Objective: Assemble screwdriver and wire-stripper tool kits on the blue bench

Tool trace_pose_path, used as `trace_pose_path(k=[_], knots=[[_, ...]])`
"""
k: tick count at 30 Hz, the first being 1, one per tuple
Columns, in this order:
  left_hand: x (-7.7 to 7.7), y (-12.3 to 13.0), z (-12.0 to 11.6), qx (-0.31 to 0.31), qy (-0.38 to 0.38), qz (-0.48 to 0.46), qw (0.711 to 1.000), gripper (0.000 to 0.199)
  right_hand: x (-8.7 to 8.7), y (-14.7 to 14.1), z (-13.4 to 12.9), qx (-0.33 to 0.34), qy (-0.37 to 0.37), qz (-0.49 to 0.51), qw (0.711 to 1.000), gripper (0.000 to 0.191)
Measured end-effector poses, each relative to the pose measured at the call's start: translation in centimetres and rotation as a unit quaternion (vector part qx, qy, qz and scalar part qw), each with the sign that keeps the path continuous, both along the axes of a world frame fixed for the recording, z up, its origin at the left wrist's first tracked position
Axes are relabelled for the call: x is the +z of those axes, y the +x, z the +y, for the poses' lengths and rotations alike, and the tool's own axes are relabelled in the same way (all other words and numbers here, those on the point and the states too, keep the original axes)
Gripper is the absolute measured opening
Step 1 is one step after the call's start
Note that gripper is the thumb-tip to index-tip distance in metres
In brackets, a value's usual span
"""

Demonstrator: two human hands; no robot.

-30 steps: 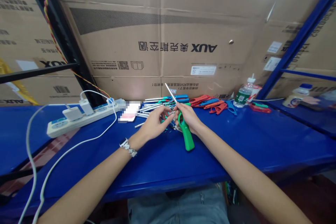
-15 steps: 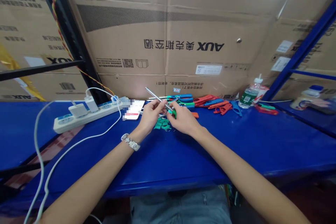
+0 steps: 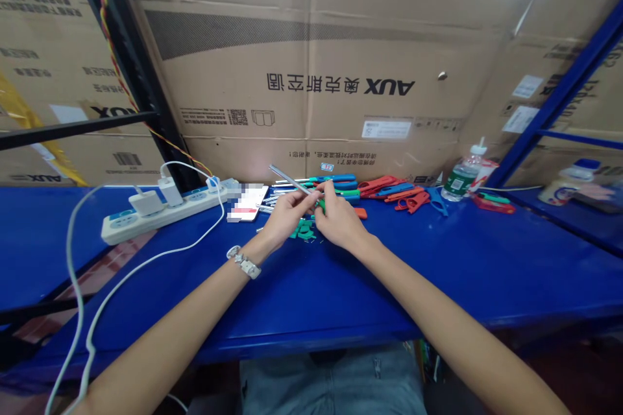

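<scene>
My left hand (image 3: 282, 216) is closed, its thumb and finger pinching a slim silver metal rod (image 3: 288, 176) that slants up to the left. Against it, my right hand (image 3: 339, 219) is closed around a small green plastic piece (image 3: 321, 205) at the rod's lower end. The fingers hide most of that piece and the joint between the two. Below the hands lie several loose green plastic pieces (image 3: 304, 231) on the blue table (image 3: 311, 298). Just behind are long silver-ended tools with blue and green handles (image 3: 343, 179).
Red, orange and blue plastic parts (image 3: 409, 194) lie to the right, near a green-labelled bottle (image 3: 462, 175). On the left are a phone (image 3: 249, 202) and a white power strip (image 3: 160, 211) with trailing cables. A large cardboard box (image 3: 233, 84) stands behind the table.
My left fingers have shifted slightly right along the silver rod, and my right index finger is raised and more bent. The rod keeps nearly the same slant.
</scene>
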State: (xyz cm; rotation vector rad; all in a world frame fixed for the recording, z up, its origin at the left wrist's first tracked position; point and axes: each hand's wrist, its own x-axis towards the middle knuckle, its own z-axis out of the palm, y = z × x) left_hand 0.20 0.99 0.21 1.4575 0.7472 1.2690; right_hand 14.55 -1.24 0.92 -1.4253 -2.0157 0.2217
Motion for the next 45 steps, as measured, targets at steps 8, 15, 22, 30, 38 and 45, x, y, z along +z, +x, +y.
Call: trace_pose_path(k=[8,15,22,30,38,45], knots=[[-0.3,1.1,0.6,-0.004,-0.07,-0.012,0.997,0.006,0.0,0.1,1.4,0.033,-0.04,0.03,0.998,0.055],[1.3,0.2,2.3,-0.019,-0.136,-0.096,0.986,0.004,0.9,3.8,3.8,0.119,-0.155,0.218,0.956,0.032],[1.8,0.3,4.4,0.036,-0.183,-0.18,0.966,0.017,1.6,5.9,4.5,0.115,-0.245,0.327,0.905,0.009],[0.0,1.1,5.7,0.064,-0.215,-0.209,0.952,0.021,1.1,6.1,6.4,0.079,-0.295,0.374,0.876,0.012],[-0.1,1.1,5.8,0.07,-0.225,-0.232,0.944,0.015,1.5,5.0,7.2,-0.002,-0.245,0.379,0.893,0.013],[-0.2,1.4,5.7,0.064,-0.235,-0.227,0.943,0.017,0.2,5.0,8.1,0.039,-0.147,0.343,0.927,0.029]])
